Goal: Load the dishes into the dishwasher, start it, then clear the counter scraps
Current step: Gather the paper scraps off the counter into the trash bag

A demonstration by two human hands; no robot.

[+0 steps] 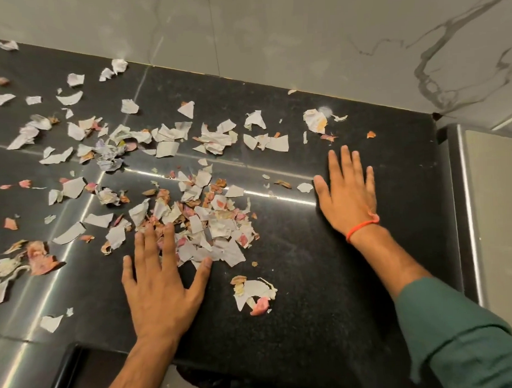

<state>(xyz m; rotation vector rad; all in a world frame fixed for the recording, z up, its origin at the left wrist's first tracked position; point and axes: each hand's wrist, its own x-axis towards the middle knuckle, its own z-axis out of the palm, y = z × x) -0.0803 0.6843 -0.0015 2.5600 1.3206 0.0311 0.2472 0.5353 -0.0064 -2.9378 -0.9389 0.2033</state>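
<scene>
Torn paper and pinkish peel scraps [209, 221] lie scattered over the black granite counter [310, 279], thickest in a heap at the middle. My left hand [159, 284] rests flat with fingers spread, fingertips touching the near edge of that heap. My right hand [347, 193] lies flat and open on bare counter to the right of the scraps, an orange thread around its wrist. A small separate clump of scraps [254, 294] sits between my two forearms. Neither hand holds anything.
A grey marble-look wall [301, 41] backs the counter. More scraps [72, 133] spread toward the far left. The counter's right edge drops to a steel-trimmed surface [470, 215]. The front edge steps down at the lower left [75, 371].
</scene>
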